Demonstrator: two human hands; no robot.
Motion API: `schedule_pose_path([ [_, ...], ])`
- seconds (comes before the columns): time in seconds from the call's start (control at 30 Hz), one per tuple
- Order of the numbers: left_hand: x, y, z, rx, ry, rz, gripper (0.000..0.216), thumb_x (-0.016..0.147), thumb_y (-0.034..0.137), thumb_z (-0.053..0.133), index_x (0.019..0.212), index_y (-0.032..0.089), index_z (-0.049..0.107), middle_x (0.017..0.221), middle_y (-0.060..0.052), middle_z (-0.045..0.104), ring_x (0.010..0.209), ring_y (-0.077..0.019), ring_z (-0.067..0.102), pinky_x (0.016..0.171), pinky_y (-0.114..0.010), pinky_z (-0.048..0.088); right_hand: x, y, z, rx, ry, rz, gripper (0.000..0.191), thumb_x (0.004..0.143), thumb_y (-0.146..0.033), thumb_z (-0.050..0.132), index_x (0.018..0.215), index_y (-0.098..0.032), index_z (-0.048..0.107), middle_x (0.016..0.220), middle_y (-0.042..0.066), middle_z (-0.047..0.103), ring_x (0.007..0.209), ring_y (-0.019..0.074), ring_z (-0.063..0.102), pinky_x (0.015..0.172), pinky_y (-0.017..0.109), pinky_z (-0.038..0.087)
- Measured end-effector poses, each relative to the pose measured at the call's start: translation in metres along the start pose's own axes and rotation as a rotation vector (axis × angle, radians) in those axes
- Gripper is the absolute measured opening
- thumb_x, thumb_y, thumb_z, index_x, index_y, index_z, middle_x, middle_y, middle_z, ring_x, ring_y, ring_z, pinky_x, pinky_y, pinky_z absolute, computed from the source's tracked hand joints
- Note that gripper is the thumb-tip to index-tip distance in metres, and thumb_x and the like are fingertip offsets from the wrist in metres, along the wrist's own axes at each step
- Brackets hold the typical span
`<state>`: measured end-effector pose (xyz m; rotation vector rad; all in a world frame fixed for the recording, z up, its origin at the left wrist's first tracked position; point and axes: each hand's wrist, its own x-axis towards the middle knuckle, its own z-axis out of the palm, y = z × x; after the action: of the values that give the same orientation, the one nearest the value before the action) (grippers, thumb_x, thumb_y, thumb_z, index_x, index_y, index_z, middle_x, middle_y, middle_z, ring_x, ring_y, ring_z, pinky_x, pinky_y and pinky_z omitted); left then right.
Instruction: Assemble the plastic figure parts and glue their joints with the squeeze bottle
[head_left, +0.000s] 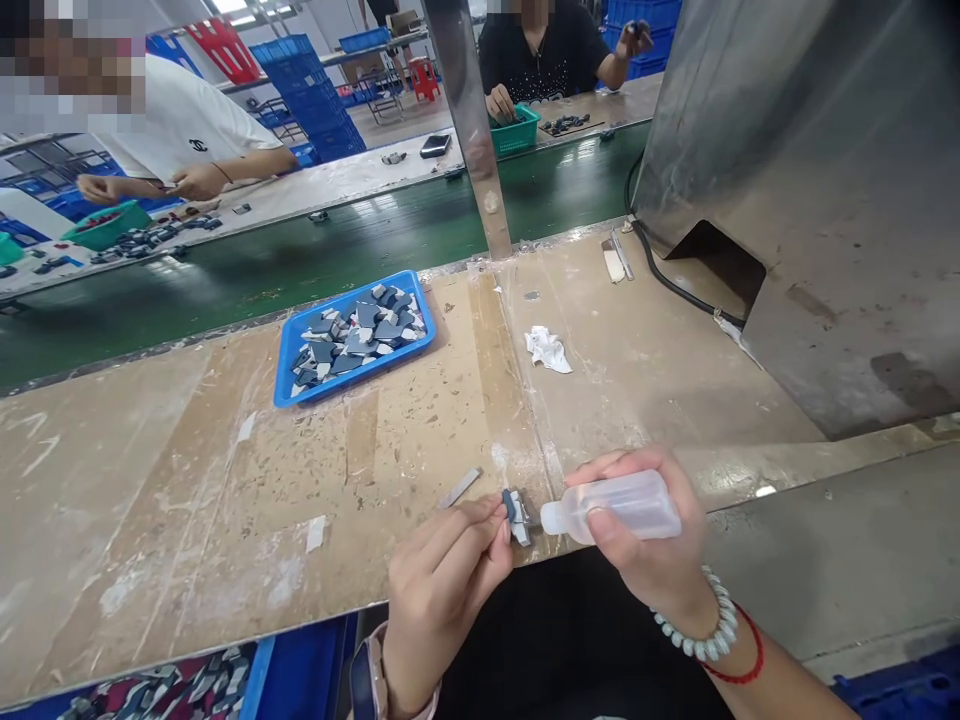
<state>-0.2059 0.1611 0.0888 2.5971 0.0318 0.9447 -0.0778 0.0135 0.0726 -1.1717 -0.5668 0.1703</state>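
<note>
At the lower centre of the frame my left hand (442, 580) pinches a small grey-blue plastic part (516, 512) between closed fingers. My right hand (649, 545) is wrapped around a clear plastic squeeze bottle (615, 507), its nozzle touching the part, above the worn bench (225, 500) edge.

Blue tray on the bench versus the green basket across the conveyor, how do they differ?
The blue tray is shallow, flat and untouched, holding grey pieces; the green basket is deeper, with a person's hand in it. The blue tray lies on the near bench, the green basket on the far one. Both are rectangular.
</note>
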Motion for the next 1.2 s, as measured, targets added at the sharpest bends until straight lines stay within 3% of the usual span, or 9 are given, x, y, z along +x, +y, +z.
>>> schedule_pose_path([
  [0.23,0.004,-0.001,0.001,-0.093,0.010,-0.108,0.013,0.090,0.008,0.066,0.081,0.017,0.067,0.083,-0.004,0.076,0.082,-0.0176,0.076,0.073,-0.026,0.063,-0.001,0.001,-0.003,-0.078,-0.113,-0.046,0.036,0.079,-0.031,0.084,0.098,-0.024,0.054,0.093,0.004,0.076,0.082,0.0227,0.076,0.065,0.031,0.064],
  [0.37,0.007,-0.003,0.001,-0.158,0.016,-0.166,0.017,0.091,0.009,0.063,0.076,0.018,0.067,0.080,-0.004,0.076,0.078,-0.0169,0.075,0.068,-0.026,0.062,-0.002,0.004,-0.003,-0.102,-0.120,-0.068,0.034,0.084,-0.036,0.081,0.101,-0.024,0.054,0.095,0.006,0.076,0.089,0.0247,0.076,0.072,0.035,0.065],
  [1.0,0.002,-0.005,0.003,-0.282,0.014,-0.264,0.016,0.091,0.008,0.065,0.079,0.018,0.069,0.084,-0.003,0.077,0.083,-0.0179,0.075,0.074,-0.029,0.061,-0.005,0.008,-0.002,-0.059,-0.101,-0.094,0.030,0.086,-0.026,0.079,0.104,-0.024,0.055,0.100,0.003,0.075,0.093,0.0182,0.072,0.080,0.028,0.059],
  [1.1,0.000,-0.003,0.002,-0.275,0.002,-0.270,0.015,0.092,0.010,0.064,0.081,0.018,0.069,0.084,-0.002,0.076,0.086,-0.0176,0.075,0.077,-0.029,0.061,-0.003,0.005,-0.004,-0.036,-0.096,-0.032,0.026,0.086,-0.022,0.078,0.100,-0.025,0.055,0.098,0.001,0.073,0.088,0.0148,0.070,0.077,0.023,0.058],
  [1.2,-0.002,-0.003,0.002,-0.254,0.000,-0.252,0.015,0.093,0.009,0.064,0.081,0.018,0.068,0.080,-0.001,0.074,0.088,-0.0172,0.074,0.079,-0.029,0.061,0.002,-0.003,-0.011,0.105,-0.061,0.160,0.024,0.086,-0.024,0.078,0.099,-0.026,0.059,0.107,0.000,0.063,0.087,0.0120,0.065,0.072,0.020,0.058],
])
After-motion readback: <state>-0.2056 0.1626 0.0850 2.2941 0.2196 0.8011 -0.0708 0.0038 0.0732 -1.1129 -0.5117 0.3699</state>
